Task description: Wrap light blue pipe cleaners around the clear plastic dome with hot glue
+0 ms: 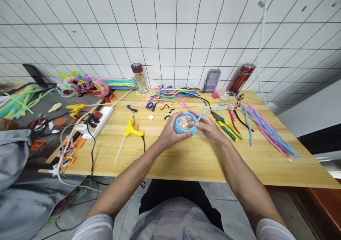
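Observation:
Above the middle of the table I hold a clear round shell (pixel 185 122) with light blue pipe cleaner (pixel 183 130) wound around its rim. My left hand (pixel 170 132) is wrapped around its left side, thumb along the near edge. At the right side, the fingers of my right hand (pixel 209 127) pinch the blue pipe cleaner, whose loose end (pixel 202 113) sticks up past them. Green-handled pliers (pixel 225 126) lie just right of my right hand. A yellow glue gun (pixel 133 129) rests on the table to the left.
Pipe cleaners in many colours (pixel 177 94) lie along the back. Pink and blue ones (pixel 271 130) are at the right. A glass bottle (pixel 140 78) and a red flask (pixel 243 77) stand by the wall. A power strip (pixel 98 123) with cables sits left; another person's sleeve (pixel 13 147) shows beyond.

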### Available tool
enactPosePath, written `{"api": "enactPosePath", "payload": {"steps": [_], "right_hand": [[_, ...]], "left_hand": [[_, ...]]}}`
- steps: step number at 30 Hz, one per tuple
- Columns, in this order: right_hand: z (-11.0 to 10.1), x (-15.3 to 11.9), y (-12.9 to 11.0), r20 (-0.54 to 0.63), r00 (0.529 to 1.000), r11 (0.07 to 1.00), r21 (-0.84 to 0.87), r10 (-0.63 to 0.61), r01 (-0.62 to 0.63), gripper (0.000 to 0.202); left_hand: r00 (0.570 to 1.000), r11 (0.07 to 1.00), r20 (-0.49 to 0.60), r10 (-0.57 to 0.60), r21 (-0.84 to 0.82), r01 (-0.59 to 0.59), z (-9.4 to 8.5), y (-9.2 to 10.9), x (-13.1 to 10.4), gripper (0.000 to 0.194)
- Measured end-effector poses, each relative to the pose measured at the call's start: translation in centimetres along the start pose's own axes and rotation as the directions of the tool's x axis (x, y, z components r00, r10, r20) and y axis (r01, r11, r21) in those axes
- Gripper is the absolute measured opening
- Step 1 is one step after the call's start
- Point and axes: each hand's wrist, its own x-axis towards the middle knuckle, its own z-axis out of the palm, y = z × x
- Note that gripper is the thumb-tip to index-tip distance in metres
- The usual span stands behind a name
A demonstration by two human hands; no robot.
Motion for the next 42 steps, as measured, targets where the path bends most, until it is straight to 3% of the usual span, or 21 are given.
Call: {"api": "enactPosePath", "payload": {"steps": [9, 16, 22, 29, 42], "right_hand": [[-0.1, 0.1, 0.0, -0.024, 0.999, 0.999, -0.005, 0.043, -0.043, 0.067], [0.0, 0.1, -0.3, -0.015, 0.999, 0.999, -0.006, 0.045, -0.045, 0.066], [0.0, 0.0, -0.2, -0.032, 0.998, 0.999, -0.024, 0.048, -0.048, 0.068], [0.3, 0.1, 0.0, -0.024, 0.998, 0.998, -0.007, 0.061, -0.061, 0.070], [0.4, 0.2, 0.5, -0.052, 0.993, 0.995, 0.025, 0.102, -0.101, 0.065]], "left_hand": [[1.000, 1.000, 0.009, -0.023, -0.010, 0.023, -0.1, -0.8, -0.3, 0.091], [0.993, 0.999, 0.120, -0.006, -0.035, 0.010, -0.9, -1.1, -0.8, 0.096], [0.994, 0.999, 0.107, -0.023, -0.040, 0.028, -0.9, -1.3, -0.8, 0.098], [0.992, 0.998, 0.125, -0.032, -0.041, 0.038, -1.3, -0.7, -1.1, 0.065], [0.985, 0.986, 0.156, -0.077, -0.135, 0.098, -1.5, -1.5, -1.2, 0.075]]}}
